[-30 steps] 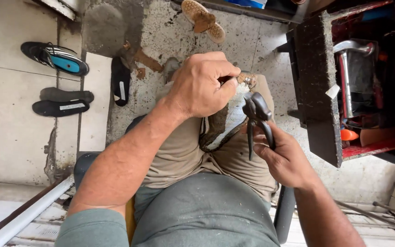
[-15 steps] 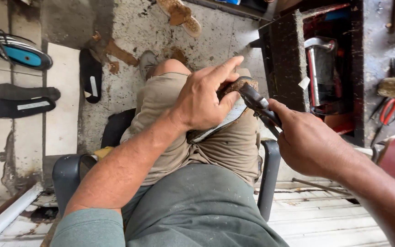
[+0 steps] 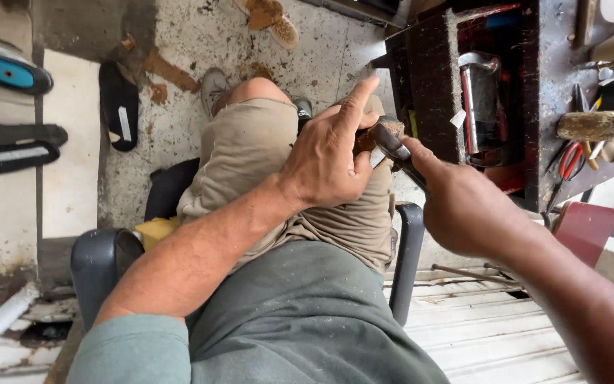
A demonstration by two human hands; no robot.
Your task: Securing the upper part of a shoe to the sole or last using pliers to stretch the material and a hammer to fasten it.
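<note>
A person sits in a chair [image 3: 406, 249] and looks down at two hands over the lap. The left hand [image 3: 325, 160] is curled around a small brown piece [image 3: 365, 141], with one finger sticking out straight. The piece sits over the right knee, mostly hidden under that hand, so its shape cannot be told. The right hand [image 3: 467, 206] is clenched on the handles of dark pliers [image 3: 396, 151]. The tip of the pliers touches the brown piece, right beside the left thumb. The two hands are close together, almost touching.

The person wears tan shorts [image 3: 264, 163] and a grey-green shirt [image 3: 300, 320]. A grey shoe [image 3: 214, 85] shows past the left knee, on the speckled floor [image 3: 193, 43].

On the far right stands a dark worktop [image 3: 556, 71] with an open box part below it, holding a shiny metal tool [image 3: 474, 99]. On top lie red-handled pliers [image 3: 570, 158] and a short wooden block [image 3: 591, 126].

On the left, flat black soles [image 3: 8, 146] and a blue and black one [image 3: 5, 71] lie on pale tiles. Another black sole [image 3: 119, 103] lies near them. A tan shoe [image 3: 275, 18] lies at the far edge of the floor.
</note>
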